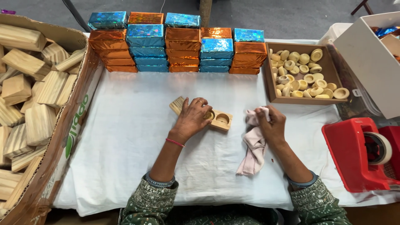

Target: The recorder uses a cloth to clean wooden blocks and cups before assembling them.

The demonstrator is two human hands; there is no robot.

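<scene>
Wooden block (216,121) under left hand (192,118)

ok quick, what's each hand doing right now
Left hand: palm down on the wooden block with round holes, pressing it to the white cloth-covered table.
Right hand: closed on a pink rag.
</scene>
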